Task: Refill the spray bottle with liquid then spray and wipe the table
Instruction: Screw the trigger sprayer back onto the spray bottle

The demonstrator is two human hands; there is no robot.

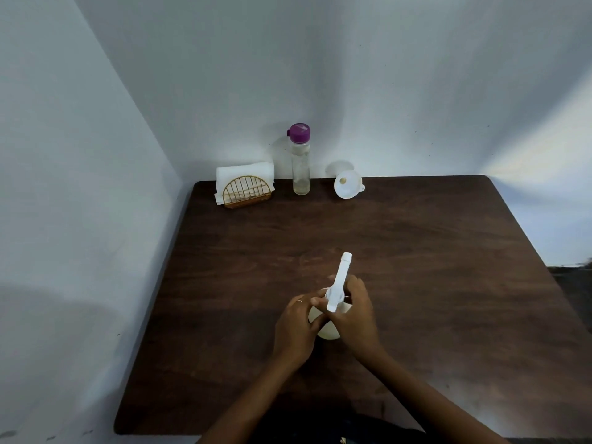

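Observation:
A white spray bottle (326, 330) stands upright on the dark wooden table (432, 283), near the front middle. Its white spray head (339, 280) points away from me. My left hand (296, 328) wraps the bottle's body from the left. My right hand (355, 312) grips the collar just under the spray head from the right. At the back edge stands a clear bottle (301, 165) with a purple cap, holding a little clear liquid. A white funnel (347, 184) lies on its side to its right. White napkins (245, 176) sit in a gold wire holder.
The gold wire holder (246, 192) is at the table's back left corner. White walls close in behind and on the left. The table's right and front edges are in view, with open floor beyond the right edge.

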